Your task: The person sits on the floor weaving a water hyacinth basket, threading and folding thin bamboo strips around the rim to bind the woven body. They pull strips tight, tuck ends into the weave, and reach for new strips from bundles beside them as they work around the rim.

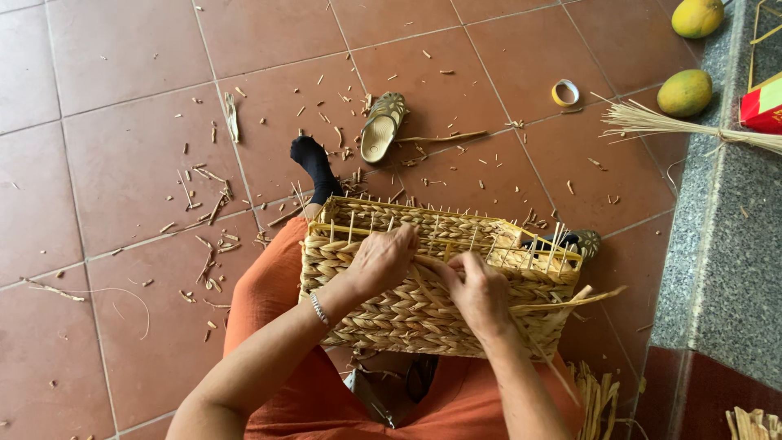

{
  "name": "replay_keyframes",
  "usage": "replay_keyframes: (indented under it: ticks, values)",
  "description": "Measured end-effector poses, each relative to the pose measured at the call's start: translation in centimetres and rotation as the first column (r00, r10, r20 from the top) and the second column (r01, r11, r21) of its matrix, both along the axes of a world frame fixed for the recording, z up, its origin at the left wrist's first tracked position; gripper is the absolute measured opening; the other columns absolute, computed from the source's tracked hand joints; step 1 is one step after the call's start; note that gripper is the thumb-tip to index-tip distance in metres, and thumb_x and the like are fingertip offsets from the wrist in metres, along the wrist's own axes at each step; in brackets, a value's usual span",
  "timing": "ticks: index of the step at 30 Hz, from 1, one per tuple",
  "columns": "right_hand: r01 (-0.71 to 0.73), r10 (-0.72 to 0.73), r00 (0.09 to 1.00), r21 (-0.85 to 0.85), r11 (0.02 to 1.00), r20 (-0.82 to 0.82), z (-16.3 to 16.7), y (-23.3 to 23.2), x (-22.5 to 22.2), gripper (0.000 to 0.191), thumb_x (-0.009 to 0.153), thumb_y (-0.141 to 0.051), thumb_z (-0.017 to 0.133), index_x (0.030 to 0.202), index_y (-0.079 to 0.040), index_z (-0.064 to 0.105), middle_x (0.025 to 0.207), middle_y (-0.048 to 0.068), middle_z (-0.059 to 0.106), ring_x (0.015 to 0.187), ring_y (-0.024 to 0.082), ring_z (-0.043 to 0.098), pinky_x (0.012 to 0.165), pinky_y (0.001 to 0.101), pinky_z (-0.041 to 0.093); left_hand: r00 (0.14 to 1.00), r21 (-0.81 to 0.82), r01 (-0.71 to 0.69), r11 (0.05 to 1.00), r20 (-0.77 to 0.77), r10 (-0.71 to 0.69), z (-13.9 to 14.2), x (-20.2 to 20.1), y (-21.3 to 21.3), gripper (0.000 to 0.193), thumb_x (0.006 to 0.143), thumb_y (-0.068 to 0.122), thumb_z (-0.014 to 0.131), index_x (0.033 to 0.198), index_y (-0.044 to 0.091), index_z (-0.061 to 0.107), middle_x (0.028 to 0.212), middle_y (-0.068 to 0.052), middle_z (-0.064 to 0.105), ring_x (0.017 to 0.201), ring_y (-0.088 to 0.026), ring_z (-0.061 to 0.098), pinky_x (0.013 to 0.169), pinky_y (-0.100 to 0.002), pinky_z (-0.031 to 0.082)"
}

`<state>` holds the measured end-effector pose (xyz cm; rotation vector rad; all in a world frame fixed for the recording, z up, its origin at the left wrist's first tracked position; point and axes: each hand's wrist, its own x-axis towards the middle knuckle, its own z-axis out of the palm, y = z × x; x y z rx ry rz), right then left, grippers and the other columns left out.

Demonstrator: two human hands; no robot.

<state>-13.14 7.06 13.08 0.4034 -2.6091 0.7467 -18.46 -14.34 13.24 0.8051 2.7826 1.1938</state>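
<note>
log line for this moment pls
left hand: gripping basket rim | right hand: pinching fibre strand | woven basket: on lap | sandal: on floor

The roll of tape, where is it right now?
In the head view, the roll of tape lies on the floor tiles upper right, between the sandal and the two yellow-green fruits, beyond the woven basket.

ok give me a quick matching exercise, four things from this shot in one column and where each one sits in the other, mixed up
Things:
1. woven basket
2. sandal
3. tape roll
4. red box

Places:
A. right edge of the view, on the grey stone ledge
B. on the person's lap, under both hands
C. on the tiles beyond the black-socked foot
D. on the tiles near the two yellow-green fruits

Pairs: 1-B, 2-C, 3-D, 4-A
</note>
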Motion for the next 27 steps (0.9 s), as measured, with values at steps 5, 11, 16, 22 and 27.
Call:
replay_keyframes:
  ticks: [5,11,16,22,27]
  values:
    - [0.031,-0.053,0.962,0.085,0.996,0.268,0.4,4.6,2.7,0.018,0.095,-0.023,0.077,0.091,-0.007,0.07,0.065,0.004,0.069,0.044,0.009,0.06,0.034,0.0225,0.045,0.999,-0.092,-0.033,0.995,-0.01,0.032,1.1,-0.2,0.8,0.045,0.093,0.0,0.05,0.135,-0.003,0.036,0.098,-0.025,0.064,0.056,-0.032,0.063,0.046,-0.043,0.052]
    - [0.174,-0.377,0.75,0.387,0.905,0.544,2.4,12.6,5.8,0.03,0.086,-0.043,0.08,0.081,-0.014,0.074,0.052,0.005,0.068,0.041,0.012,0.054,0.042,0.0279,0.041,0.988,-0.149,-0.025,0.989,-0.154,0.001,2.0,0.5,0.7,0.048,0.088,0.009,0.064,0.129,0.004,0.04,0.101,-0.019,0.056,0.073,-0.036,0.065,0.051,-0.044,0.054]
    - [0.261,-0.401,0.817,0.354,0.898,0.415,4.2,14.6,8.0,0.016,0.089,-0.035,0.074,0.086,-0.02,0.075,0.057,-0.001,0.067,0.041,0.009,0.053,0.042,0.033,0.049,0.981,-0.222,0.017,0.975,-0.185,-0.059,1.3,0.2,0.9,0.028,0.09,0.01,0.067,0.112,0.007,0.049,0.103,-0.015,0.055,0.077,-0.033,0.066,0.054,-0.044,0.054]
    - [0.459,-0.367,0.887,0.435,0.775,-0.28,6.0,16.2,10.7,0.025,0.088,-0.027,0.087,0.074,-0.014,0.071,0.06,0.002,0.062,0.071,0.024,0.059,0.084,0.0439,0.036,0.978,-0.215,0.014,0.976,-0.201,-0.058,1.1,-0.3,0.5,0.024,0.087,0.01,0.068,0.106,0.006,0.053,0.101,-0.015,0.055,0.077,-0.033,0.066,0.056,-0.045,0.054]
    - [0.567,-0.781,0.622,0.662,0.49,0.045,2.9,23.6,11.0,0.016,0.101,-0.031,0.078,0.09,-0.02,0.077,0.081,0.004,0.07,0.095,0.024,0.058,0.095,0.0411,0.039,0.981,-0.215,-0.009,0.977,-0.191,-0.033,1.0,0.0,0.4,0.018,0.09,0.011,0.068,0.104,0.008,0.057,0.098,-0.013,0.056,0.074,-0.033,0.066,0.055,-0.046,0.053]
